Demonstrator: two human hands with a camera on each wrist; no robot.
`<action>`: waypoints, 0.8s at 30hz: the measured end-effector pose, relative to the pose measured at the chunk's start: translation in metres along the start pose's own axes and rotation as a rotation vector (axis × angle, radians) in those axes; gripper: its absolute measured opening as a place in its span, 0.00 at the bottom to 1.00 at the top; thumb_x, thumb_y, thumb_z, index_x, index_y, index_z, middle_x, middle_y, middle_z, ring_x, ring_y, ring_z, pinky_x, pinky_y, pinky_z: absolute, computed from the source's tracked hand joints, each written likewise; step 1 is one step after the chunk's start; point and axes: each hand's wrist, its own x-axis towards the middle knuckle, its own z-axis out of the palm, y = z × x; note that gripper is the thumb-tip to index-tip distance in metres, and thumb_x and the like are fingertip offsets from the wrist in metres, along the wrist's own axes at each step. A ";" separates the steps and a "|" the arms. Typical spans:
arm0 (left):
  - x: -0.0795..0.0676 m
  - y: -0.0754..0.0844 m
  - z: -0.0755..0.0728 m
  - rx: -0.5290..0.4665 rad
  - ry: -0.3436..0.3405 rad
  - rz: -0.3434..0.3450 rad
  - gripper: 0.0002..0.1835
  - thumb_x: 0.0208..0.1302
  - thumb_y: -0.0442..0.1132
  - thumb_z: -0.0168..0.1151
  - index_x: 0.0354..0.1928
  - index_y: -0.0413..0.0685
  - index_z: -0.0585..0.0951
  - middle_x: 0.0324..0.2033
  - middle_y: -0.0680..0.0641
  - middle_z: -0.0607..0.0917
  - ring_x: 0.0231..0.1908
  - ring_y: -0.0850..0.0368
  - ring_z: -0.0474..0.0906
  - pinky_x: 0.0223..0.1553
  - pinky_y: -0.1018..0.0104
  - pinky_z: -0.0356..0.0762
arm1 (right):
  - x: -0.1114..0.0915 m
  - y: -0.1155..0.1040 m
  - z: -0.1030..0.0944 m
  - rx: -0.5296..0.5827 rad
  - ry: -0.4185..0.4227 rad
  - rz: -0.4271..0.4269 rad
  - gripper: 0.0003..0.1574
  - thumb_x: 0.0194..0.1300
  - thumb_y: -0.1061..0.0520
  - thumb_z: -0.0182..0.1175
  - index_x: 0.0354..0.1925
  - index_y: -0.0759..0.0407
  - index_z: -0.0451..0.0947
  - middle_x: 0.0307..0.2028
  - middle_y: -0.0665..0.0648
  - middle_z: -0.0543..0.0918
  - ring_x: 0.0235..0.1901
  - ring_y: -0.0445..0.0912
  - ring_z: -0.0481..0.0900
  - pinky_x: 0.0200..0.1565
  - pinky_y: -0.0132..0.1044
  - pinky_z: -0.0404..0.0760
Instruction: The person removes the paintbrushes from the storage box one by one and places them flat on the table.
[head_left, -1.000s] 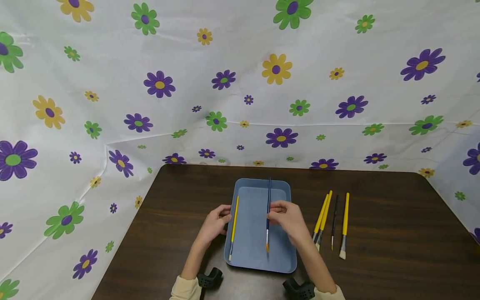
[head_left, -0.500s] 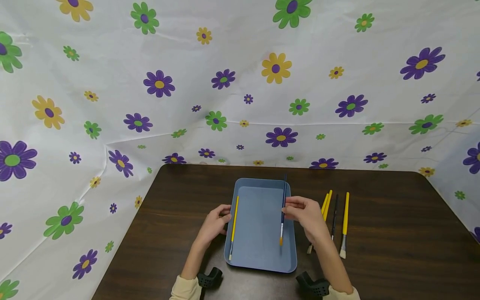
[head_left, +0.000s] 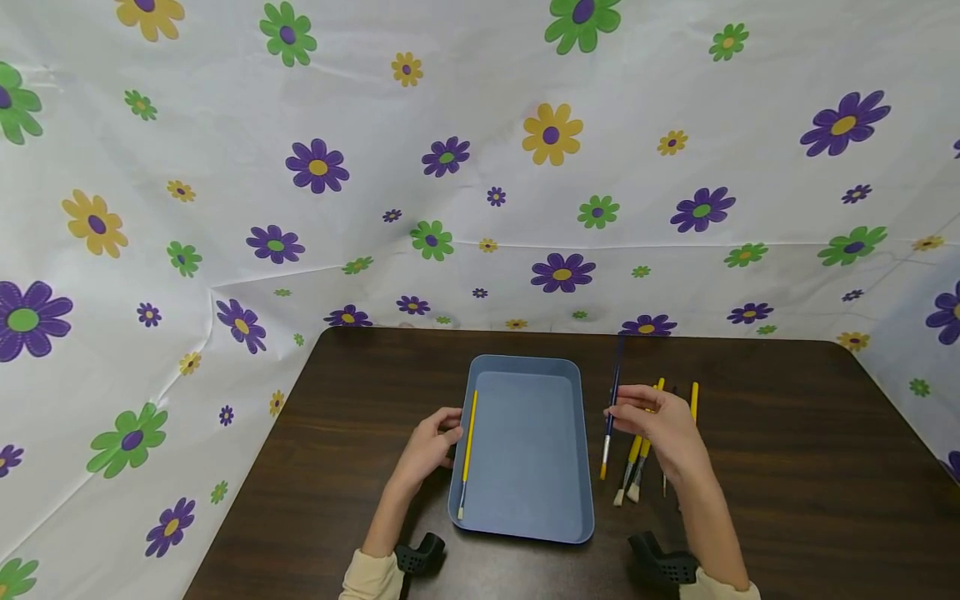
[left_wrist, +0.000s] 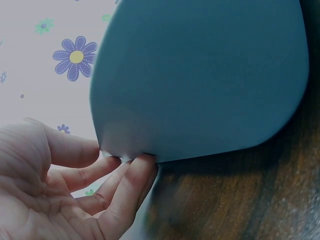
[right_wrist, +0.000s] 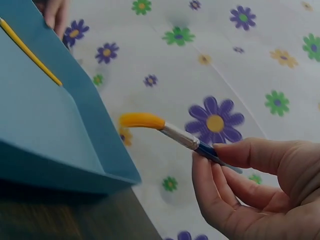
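Observation:
My right hand (head_left: 663,429) pinches a slim dark-blue paintbrush (head_left: 612,400) between thumb and fingers. It holds the brush upright, just right of the tray, orange bristles down. In the right wrist view, the orange bristles (right_wrist: 142,120) and silver ferrule stick out past the fingertips. The shallow blue-grey tray (head_left: 532,450) lies on the table, and a yellow-handled paintbrush (head_left: 469,442) lies along its left side. At the tray's left rim, my left hand (head_left: 427,450) holds on with bent fingers and thumb. The left wrist view shows these fingertips (left_wrist: 145,162) at the tray's edge.
Two yellow-handled paintbrushes (head_left: 633,467) lie beneath the right hand. Partly hidden behind the hand are a dark thin brush and another yellow-handled brush (head_left: 695,400). The dark wooden table (head_left: 810,467) backs onto a white flowered cloth (head_left: 480,108).
My right hand has carried the blue paintbrush rightward, from over the tray to beyond its right rim. The left hand and the tray have stayed put.

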 end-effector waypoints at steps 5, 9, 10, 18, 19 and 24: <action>0.001 0.000 0.000 0.001 0.000 0.005 0.21 0.73 0.32 0.58 0.64 0.30 0.76 0.51 0.34 0.81 0.40 0.50 0.80 0.30 0.54 0.87 | -0.002 0.001 -0.019 -0.030 0.001 -0.010 0.29 0.75 0.67 0.58 0.65 0.85 0.64 0.37 0.49 0.85 0.37 0.38 0.88 0.43 0.31 0.86; 0.001 0.000 0.000 0.005 0.004 -0.001 0.21 0.73 0.32 0.57 0.64 0.30 0.76 0.52 0.34 0.81 0.41 0.49 0.80 0.30 0.54 0.87 | -0.005 0.002 -0.034 -0.043 0.016 -0.014 0.29 0.74 0.68 0.58 0.65 0.86 0.64 0.37 0.46 0.86 0.37 0.37 0.88 0.43 0.31 0.86; 0.001 0.000 0.001 0.005 0.004 -0.003 0.21 0.74 0.32 0.57 0.64 0.30 0.76 0.52 0.34 0.81 0.41 0.49 0.81 0.30 0.54 0.87 | -0.005 0.003 -0.038 -0.054 0.025 -0.012 0.29 0.74 0.67 0.59 0.65 0.86 0.65 0.37 0.46 0.86 0.37 0.37 0.88 0.43 0.31 0.86; 0.001 0.000 0.001 0.005 0.010 -0.008 0.21 0.74 0.32 0.58 0.64 0.31 0.76 0.52 0.35 0.81 0.40 0.50 0.80 0.30 0.54 0.87 | -0.007 0.017 -0.067 -0.162 0.097 0.018 0.31 0.75 0.67 0.57 0.67 0.87 0.61 0.35 0.43 0.84 0.35 0.34 0.86 0.42 0.31 0.86; 0.002 -0.001 0.001 0.004 0.010 -0.009 0.20 0.73 0.32 0.58 0.64 0.31 0.77 0.52 0.35 0.82 0.40 0.50 0.80 0.30 0.54 0.87 | -0.007 0.019 -0.070 -0.175 0.104 0.022 0.31 0.75 0.67 0.57 0.66 0.87 0.61 0.35 0.42 0.84 0.35 0.34 0.86 0.41 0.31 0.86; 0.002 -0.001 0.000 0.006 0.009 -0.009 0.20 0.73 0.32 0.58 0.64 0.32 0.77 0.52 0.34 0.81 0.41 0.48 0.80 0.31 0.54 0.87 | -0.009 0.026 -0.087 -0.225 0.127 0.069 0.31 0.75 0.68 0.56 0.66 0.88 0.60 0.35 0.42 0.84 0.33 0.32 0.85 0.41 0.31 0.86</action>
